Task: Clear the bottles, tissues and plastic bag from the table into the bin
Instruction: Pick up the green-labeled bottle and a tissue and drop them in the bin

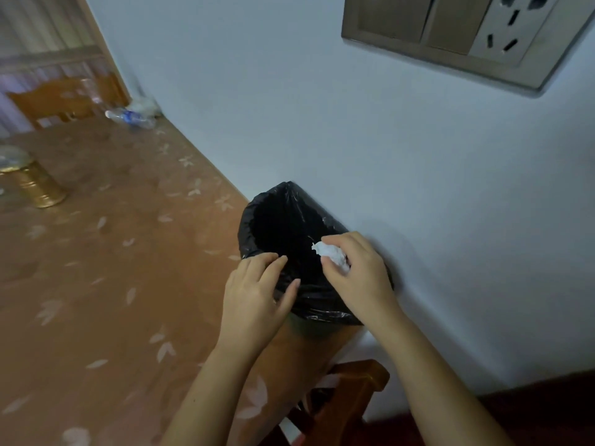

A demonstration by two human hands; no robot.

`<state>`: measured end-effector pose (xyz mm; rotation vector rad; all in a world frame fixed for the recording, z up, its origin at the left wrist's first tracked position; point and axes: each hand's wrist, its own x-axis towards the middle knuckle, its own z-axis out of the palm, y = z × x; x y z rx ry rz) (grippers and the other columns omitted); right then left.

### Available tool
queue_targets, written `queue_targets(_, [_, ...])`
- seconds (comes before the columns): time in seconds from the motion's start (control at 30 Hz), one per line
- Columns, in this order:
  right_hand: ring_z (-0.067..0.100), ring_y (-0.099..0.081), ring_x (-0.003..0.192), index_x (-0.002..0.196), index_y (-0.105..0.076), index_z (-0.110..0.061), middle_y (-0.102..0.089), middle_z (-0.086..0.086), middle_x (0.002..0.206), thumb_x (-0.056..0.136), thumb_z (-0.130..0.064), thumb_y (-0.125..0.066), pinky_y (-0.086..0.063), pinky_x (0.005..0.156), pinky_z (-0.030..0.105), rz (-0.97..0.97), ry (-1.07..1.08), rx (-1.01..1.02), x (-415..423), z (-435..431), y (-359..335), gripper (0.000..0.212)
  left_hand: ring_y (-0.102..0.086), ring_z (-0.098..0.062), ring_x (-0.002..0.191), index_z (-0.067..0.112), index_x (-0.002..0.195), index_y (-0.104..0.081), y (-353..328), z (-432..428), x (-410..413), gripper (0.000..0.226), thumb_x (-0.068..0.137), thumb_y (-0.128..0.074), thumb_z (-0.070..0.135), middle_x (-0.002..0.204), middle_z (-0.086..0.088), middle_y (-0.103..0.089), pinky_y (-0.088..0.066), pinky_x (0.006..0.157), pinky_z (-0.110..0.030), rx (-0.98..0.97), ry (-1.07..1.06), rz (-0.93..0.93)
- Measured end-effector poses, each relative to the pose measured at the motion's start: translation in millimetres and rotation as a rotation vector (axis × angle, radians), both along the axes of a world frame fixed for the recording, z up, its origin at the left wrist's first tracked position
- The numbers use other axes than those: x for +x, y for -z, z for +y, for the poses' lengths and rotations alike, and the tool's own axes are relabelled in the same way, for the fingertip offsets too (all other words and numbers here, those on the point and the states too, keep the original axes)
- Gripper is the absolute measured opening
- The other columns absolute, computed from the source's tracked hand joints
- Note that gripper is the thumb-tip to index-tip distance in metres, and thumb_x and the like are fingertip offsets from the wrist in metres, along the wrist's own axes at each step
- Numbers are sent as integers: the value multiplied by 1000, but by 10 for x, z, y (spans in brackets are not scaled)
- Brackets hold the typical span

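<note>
- Two hands are at the bin: our right hand pinches a crumpled tissue over the dark opening, and our left hand lies loose and empty on the near rim, fingers resting on the liner.
- To do this step well, we judge it best to keep the tissue over the middle of the mouth, simply part the fingers and let it fall; the left hand can steady the rim so the light bin does not shift.
- The tissue is white, soft and wadded into an irregular lump, so it should fall slowly and may catch on the liner's folds.
- The liner is thin, glossy black plastic, wrinkled and folded over a round rim.
- The bin stands on the surface against the wall; the surface has a smooth brown cover printed with pale leaves.
- Well apart, at the far end, lie a clear bottle and, just beside it, a crinkled plastic bag, both blurred and yet to be binned.
</note>
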<state>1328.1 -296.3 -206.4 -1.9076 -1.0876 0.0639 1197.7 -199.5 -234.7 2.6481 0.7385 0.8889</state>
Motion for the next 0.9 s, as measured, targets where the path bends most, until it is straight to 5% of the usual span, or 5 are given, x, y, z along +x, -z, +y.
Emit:
queue_targets(0.27, [19,-52,102,108,-59,-11,-60,4,107,82,-11,-58,-44,83,27,-91,-25,-90,48,214,140,26,-60,-32,99,3,108,-64,-5,3,-114,37,77,-71,21,106,-14,-65,-50,79,-41,-21,-37,39])
queue_targets(0.53, [18,-50,109,114,-57,-12,-60,4,114,82,-17,-61,-35,89,22,-195,5,-144,13,151,136,32,-60,-30,100,3,107,-65,-37,-42,-122,34,78,-70,20,105,-13,-66,-49,80,-40,-7,-7,31])
queue_targets(0.9, [25,-54,104,109,-60,-8,-63,10,109,80,-12,-62,-44,87,33,-309,152,-163,-349,-277,-42,29,-60,-27,100,6,107,-64,-130,-173,-220,34,78,-69,22,106,-11,-66,-47,80,-35,43,89,-17])
